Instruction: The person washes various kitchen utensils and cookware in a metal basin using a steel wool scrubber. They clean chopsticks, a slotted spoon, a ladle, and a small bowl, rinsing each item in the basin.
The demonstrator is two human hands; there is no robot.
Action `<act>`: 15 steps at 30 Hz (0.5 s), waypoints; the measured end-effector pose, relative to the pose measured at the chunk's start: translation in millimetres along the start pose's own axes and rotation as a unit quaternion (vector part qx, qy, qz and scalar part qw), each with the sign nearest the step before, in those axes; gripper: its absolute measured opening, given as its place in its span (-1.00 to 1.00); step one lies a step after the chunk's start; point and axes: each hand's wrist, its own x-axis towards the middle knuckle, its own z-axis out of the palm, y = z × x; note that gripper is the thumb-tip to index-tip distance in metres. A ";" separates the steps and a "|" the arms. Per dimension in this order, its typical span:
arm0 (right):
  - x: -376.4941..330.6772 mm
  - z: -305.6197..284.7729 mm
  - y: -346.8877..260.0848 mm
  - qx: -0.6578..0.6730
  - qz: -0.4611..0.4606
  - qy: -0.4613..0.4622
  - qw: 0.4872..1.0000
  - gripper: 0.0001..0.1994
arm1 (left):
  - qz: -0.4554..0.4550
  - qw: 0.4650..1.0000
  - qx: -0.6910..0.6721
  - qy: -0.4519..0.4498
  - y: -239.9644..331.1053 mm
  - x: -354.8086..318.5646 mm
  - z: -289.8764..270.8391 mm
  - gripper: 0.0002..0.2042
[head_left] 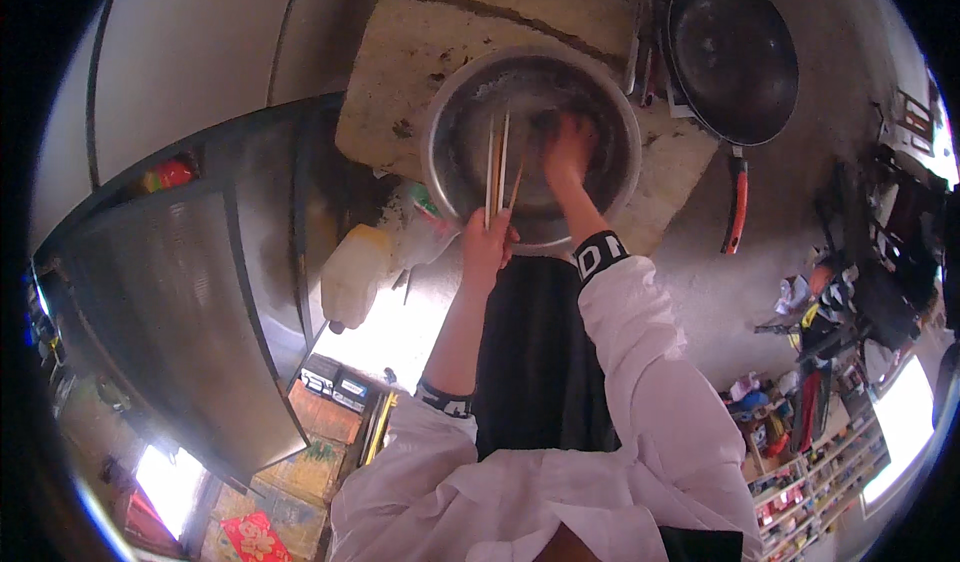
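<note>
A wide round metal basin (432,152) stands in front of me, with what looks like cloudy water inside. My left hand (487,245) is at its near rim, closed around the lower ends of several chopsticks (502,162). These point away from me over the basin, some pale and some brown, slightly fanned. Inside the basin, right of the chopsticks, is my right hand (570,150), blurred by motion. A dark patch lies by its fingertips; I cannot make out what it is or whether the fingers grip it.
The basin rests on a worn, pale slab (390,92). A black frying pan (735,57) with a red-and-black handle is at the right. Left of my left hand stand a whitish plastic jug (355,274) and a clear plastic bag (420,237). A dark-framed cabinet door (180,302) is farther left.
</note>
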 end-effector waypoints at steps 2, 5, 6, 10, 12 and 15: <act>-1.7 8.2 12.9 0.059 -0.038 0.020 0.997 -0.69 | -0.002 1.000 -0.022 -0.015 -1.2 6.0 8.7 -0.76; -19.3 -17.6 -10.1 0.339 0.089 -0.083 0.933 -0.67 | -0.017 0.999 -0.022 -0.024 -7.2 9.7 6.9 -0.71; -29.0 -37.7 -26.3 0.451 0.161 -0.134 0.868 -0.65 | -0.011 1.000 -0.010 -0.017 -7.3 7.4 6.8 -0.71; -57.1 -55.7 -50.9 0.503 0.268 -0.086 0.817 -0.69 | 0.053 0.997 0.047 0.016 -35.7 23.5 17.9 -0.73; -56.6 -31.4 -30.1 0.498 0.236 -0.059 0.832 -0.72 | 0.063 0.995 0.070 0.033 -38.0 28.0 26.9 -0.73; -36.1 -41.4 -23.6 0.306 0.161 -0.022 0.938 -0.72 | 0.044 0.994 0.085 0.050 -14.5 11.4 23.8 -0.74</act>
